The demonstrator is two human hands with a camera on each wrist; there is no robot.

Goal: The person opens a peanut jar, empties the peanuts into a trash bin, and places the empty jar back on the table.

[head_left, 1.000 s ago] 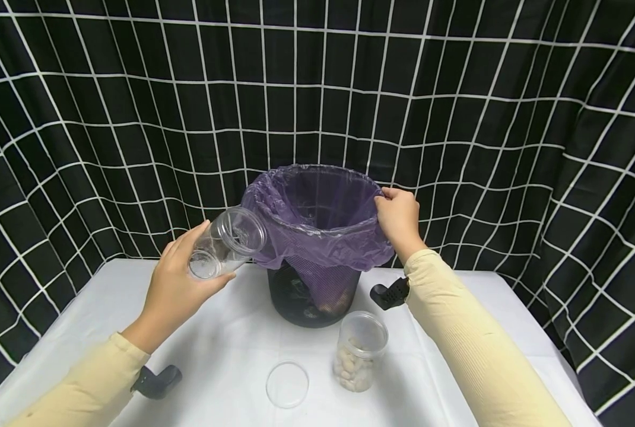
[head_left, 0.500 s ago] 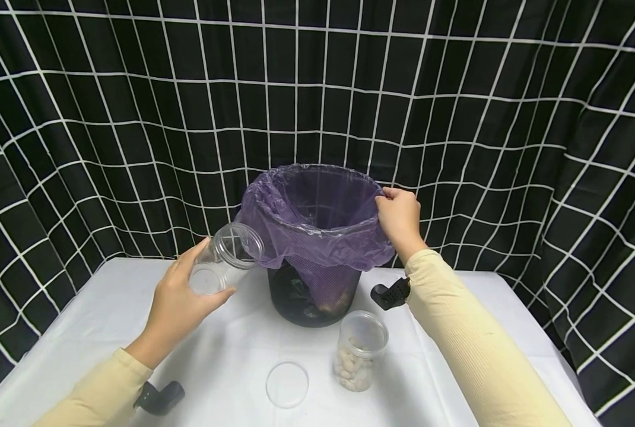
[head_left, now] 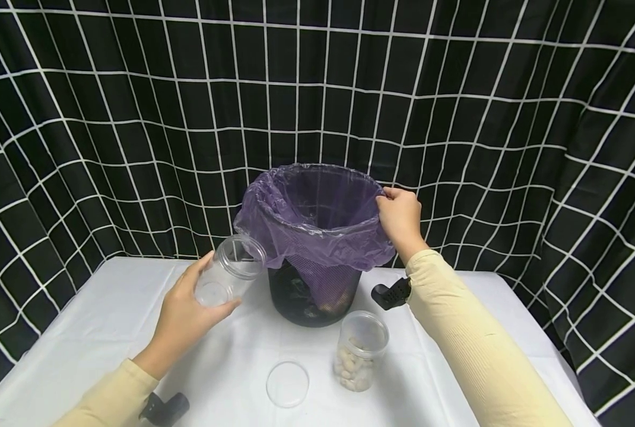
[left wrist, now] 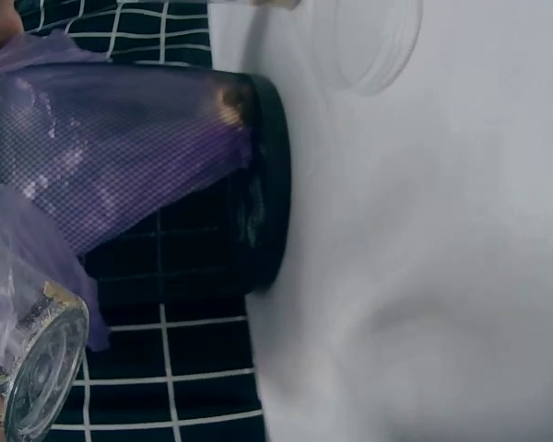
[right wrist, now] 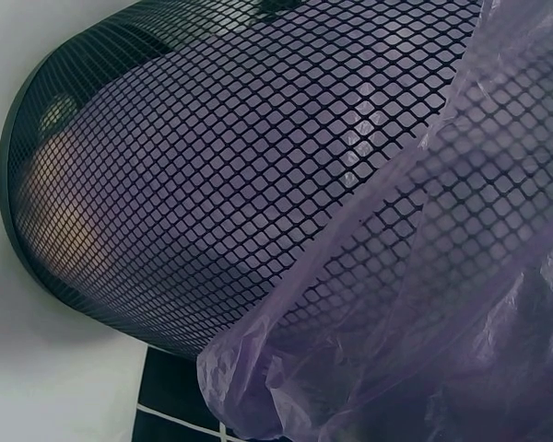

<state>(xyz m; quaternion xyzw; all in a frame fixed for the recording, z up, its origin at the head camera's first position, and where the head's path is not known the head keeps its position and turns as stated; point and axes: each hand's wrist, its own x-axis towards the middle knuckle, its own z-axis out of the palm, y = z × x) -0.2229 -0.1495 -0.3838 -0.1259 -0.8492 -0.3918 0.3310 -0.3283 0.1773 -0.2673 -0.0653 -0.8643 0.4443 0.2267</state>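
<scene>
In the head view my left hand [head_left: 189,311] grips a clear plastic jar [head_left: 229,270], left of the bin, its mouth tilted up and to the right. No contents show in it; its round base [left wrist: 51,368] appears at the lower left of the left wrist view. My right hand [head_left: 401,220] pinches the purple bin liner [head_left: 323,249] at the bin's right rim. The liner lines a black mesh bin [head_left: 296,296] and folds down over its rim. Through the mesh, something brownish shows low inside the bag.
A second clear jar [head_left: 356,359], partly filled with pale oval pieces, stands in front of the bin. A clear round lid [head_left: 288,384] lies to its left. The white-covered table [head_left: 109,308] meets a black curtain [head_left: 189,107] with white grid lines.
My left hand has lowered the clear jar, and its mouth has come down from beside the liner's left edge. My right hand stays at the rim.
</scene>
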